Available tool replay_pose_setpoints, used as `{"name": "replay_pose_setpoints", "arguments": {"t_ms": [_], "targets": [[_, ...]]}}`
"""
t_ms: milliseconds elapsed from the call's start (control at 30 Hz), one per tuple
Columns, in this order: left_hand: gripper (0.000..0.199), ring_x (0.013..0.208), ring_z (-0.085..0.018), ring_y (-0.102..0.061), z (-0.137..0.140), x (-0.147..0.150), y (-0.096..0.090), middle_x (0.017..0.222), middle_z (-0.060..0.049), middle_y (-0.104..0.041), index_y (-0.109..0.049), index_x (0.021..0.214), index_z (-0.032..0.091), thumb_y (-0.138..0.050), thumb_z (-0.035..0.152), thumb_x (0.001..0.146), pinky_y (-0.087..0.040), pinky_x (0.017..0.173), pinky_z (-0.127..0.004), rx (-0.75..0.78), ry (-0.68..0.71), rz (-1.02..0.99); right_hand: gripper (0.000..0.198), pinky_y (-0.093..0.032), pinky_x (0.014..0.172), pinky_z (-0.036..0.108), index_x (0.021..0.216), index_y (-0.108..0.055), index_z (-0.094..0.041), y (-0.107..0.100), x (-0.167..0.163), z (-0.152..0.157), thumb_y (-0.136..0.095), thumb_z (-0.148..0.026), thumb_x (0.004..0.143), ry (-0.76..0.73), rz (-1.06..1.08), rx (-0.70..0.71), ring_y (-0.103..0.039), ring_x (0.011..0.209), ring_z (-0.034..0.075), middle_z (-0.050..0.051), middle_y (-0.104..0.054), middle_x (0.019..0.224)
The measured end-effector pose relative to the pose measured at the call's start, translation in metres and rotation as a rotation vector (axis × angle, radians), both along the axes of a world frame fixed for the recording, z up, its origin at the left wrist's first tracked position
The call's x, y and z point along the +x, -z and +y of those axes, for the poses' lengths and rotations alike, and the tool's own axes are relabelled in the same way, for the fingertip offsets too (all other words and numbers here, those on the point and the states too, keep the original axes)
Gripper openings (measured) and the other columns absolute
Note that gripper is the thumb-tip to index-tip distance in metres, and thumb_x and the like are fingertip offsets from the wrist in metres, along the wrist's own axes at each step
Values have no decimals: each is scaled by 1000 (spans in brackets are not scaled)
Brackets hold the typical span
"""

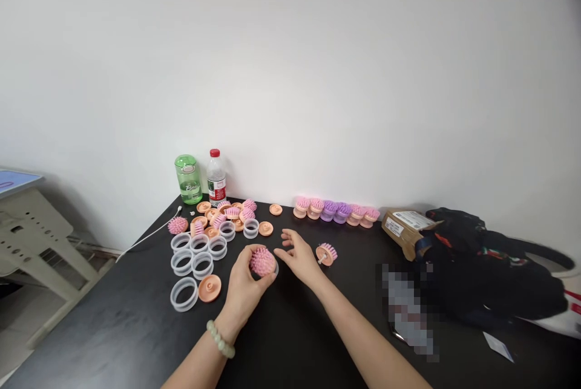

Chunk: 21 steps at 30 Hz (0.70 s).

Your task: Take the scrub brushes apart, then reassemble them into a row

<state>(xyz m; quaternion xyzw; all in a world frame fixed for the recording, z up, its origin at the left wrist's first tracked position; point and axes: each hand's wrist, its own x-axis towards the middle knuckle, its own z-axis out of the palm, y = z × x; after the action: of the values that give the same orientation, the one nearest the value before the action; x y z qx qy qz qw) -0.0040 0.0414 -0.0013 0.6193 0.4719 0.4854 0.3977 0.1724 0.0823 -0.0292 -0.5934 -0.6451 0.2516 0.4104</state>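
My left hand (pixel 247 280), with a beaded bracelet at the wrist, grips a round pink bristle brush head (pixel 262 262), bristles up; a bit of clear rim shows at its lower right edge. Just right of it, my right hand (pixel 297 256) is open, its fingers apart and holding nothing. A bristle piece with an orange base and a pale stem (pixel 327 254) lies on its side beyond my right wrist. Left of my hands are several clear plastic rings (pixel 184 294), an orange disc cap (pixel 209 288) and a cluster of pink bristle heads (pixel 178 225).
Along the wall stands a row of pink and purple brushes (pixel 336 212). A green bottle (pixel 188 180) and a red-capped bottle (pixel 216 178) are at the back left. On the right are a cardboard box (pixel 403 232), a black bag (pixel 494 280) and a card (pixel 498 346).
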Motion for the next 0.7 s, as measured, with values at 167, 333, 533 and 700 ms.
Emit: {"name": "replay_pose_setpoints", "arguments": {"t_ms": [167, 333, 533, 700], "targets": [[42, 90, -24, -61, 4, 0, 6, 95, -1, -66, -61, 100, 22, -73, 12, 60, -44, 82, -34, -67, -21, -145, 61, -41, 103, 51, 130, -54, -14, 10, -22, 48, -72, -18, 73, 16, -210, 14, -54, 120, 33, 17, -58, 130], [41, 87, -23, -61, 6, -1, 9, 92, -1, -66, -63, 98, 21, -76, 17, 59, -45, 77, -31, -81, -21, -272, 54, -41, 102, 48, 128, -59, -17, 8, -35, 70, -72, -17, 76, -2, -324, 40, -53, 120, 35, 16, -64, 126], [44, 78, -18, -58, 7, -2, 13, 88, 0, -63, -62, 100, 21, -80, 24, 60, -44, 70, -27, -177, -17, -382, 47, -47, 97, 45, 123, -61, -16, 5, -22, 46, -68, -15, 77, -13, -314, 53, -60, 112, 31, 14, -66, 119], [44, 77, -15, -54, 1, 3, 10, 84, 1, -59, -59, 97, 19, -83, 31, 63, -42, 71, -25, -287, 56, -518, 54, -49, 98, 42, 130, -54, -19, -9, 2, -18, -61, -8, 77, -93, -277, 104, -61, 114, 26, 11, -64, 120]]}}
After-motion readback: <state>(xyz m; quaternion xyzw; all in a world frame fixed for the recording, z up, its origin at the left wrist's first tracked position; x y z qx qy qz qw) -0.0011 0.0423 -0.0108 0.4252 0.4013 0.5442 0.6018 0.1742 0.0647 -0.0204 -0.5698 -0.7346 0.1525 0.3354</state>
